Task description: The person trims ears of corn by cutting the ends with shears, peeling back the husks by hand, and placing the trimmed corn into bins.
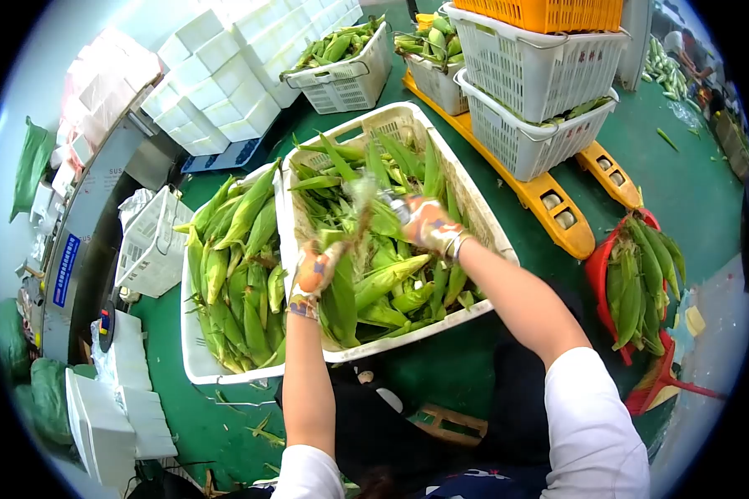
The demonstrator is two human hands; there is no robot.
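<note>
Two white crates of green corn ears stand side by side before me. My left hand [314,270], in a patterned glove, is closed at the near left side of the right crate [483,224], round something blurred, perhaps the end of a corn ear. Over the same crate my right hand [429,224], gloved too, is wrapped round a tool with a dark handle and a metal part [394,201]. Blurred pale silk or husk [362,200] lies between the hands. Husked-looking ears [391,281] lie below them. The left crate [193,345] holds many unopened ears [245,208].
White foam boxes [216,83] are stacked at the back left, beside a metal machine [83,241]. Stacked crates [541,75] stand on a yellow pallet jack [558,208]. A red basket of corn [599,270] is at the right. Another person [695,62] is at the far right.
</note>
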